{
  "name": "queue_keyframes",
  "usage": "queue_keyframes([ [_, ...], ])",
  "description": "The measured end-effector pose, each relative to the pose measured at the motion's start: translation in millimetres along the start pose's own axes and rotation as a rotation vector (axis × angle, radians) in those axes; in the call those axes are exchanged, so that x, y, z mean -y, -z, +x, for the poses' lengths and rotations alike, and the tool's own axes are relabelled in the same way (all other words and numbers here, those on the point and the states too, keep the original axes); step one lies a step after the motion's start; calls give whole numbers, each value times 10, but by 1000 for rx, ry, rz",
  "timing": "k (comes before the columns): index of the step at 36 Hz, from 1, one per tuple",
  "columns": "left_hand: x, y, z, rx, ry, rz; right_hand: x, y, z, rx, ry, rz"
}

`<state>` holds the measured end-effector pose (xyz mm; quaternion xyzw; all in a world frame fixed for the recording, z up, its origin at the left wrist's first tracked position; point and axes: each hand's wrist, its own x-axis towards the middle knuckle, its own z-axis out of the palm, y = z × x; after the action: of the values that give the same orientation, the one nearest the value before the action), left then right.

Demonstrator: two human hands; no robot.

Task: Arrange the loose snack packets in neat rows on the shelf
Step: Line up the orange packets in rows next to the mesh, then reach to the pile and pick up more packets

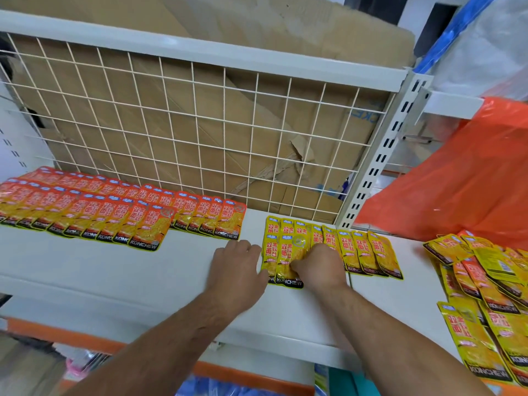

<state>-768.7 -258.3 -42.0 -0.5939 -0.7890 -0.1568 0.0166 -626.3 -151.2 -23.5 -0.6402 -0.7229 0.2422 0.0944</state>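
On the smooth white shelf (114,275), glossy red packets (114,212) lie in two overlapped rows, the left hand (237,267) rests flat with straight fingers beside the yellow packets (363,252), the right hand (320,267) grips these with curled fingers, tips hidden, and a loose pile (485,295) is cut off at the right edge.

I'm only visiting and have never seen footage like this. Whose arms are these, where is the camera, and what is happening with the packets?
No machine here: a person works bare-handed, and the single camera sits on their head, looking down. On the white shelf lie orange packets in two neat rows, yellow rows started in the middle, and a loose pile at the right. The left hand rests on the shelf; the right hand pinches the front yellow packet.
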Motion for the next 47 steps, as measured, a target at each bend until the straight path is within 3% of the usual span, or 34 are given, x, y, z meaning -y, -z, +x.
queue_keyframes([
  [9,3,30,18,-34,-98,-53,-41,-13,-59,-72,95,-143],
  [14,-107,35,43,141,-143,-72,-229,9,-193,-155,184,-180],
  [18,-324,-27,62,174,-251,-64,-574,96,-399,-230,318,-322],
  [27,-1264,-105,-130,302,-478,-97,-1525,469,-857,-70,100,-541],
  [35,-2140,-182,-395,333,-555,-119,-2220,1073,-1367,-172,1,-353],
  [47,-3760,-332,-891,275,-593,-76,-3580,1928,-1774,-192,-3,-325],
])
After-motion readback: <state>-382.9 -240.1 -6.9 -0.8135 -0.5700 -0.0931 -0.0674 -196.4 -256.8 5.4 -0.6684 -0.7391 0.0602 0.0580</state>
